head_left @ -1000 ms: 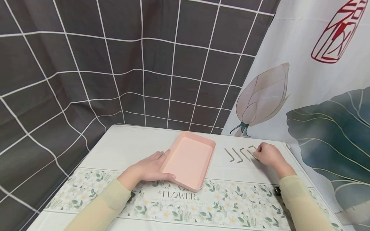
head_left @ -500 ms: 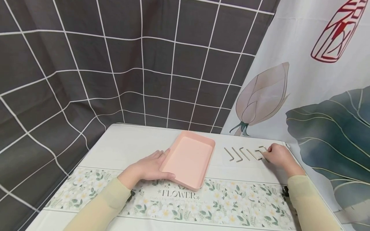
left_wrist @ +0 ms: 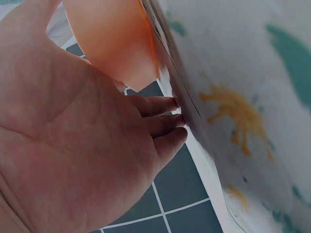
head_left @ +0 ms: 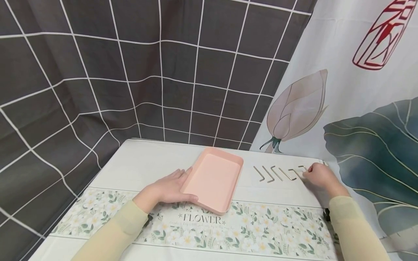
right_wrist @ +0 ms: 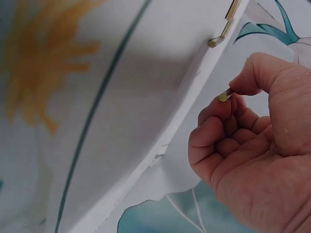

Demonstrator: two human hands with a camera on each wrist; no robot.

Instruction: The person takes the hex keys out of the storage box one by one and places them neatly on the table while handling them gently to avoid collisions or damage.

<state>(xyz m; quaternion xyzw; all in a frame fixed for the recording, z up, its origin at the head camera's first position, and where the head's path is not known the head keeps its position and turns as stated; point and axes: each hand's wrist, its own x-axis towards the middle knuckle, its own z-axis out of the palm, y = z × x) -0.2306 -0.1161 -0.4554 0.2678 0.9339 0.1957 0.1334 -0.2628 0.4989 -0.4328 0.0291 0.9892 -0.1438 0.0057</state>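
A shallow pink tray [head_left: 213, 177] lies slantwise in the middle of the table. My left hand [head_left: 174, 185] rests flat against its left side, fingers straight, thumb along the near rim; in the left wrist view the left hand [left_wrist: 97, 145] touches the tray [left_wrist: 112, 39] with its fingertips. Right of the tray, several small metal hex keys [head_left: 267, 174] lie in a row. My right hand [head_left: 318, 175] pinches the rightmost hex key [head_left: 303, 168] between thumb and forefinger. In the right wrist view, the right hand [right_wrist: 232, 92] pinches the hex key's end [right_wrist: 225, 94], with another key [right_wrist: 226, 29] beyond.
The table wears a white cloth with a flowered band [head_left: 261, 224] along the near side. Its right edge [head_left: 324, 164] is just beyond my right hand. A dark checked curtain [head_left: 130, 72] and a lotus-print curtain [head_left: 359, 119] hang close behind.
My right hand has moved to the right along the row of hex keys, and more keys now show to its left. The left hand and the tray have stayed put.
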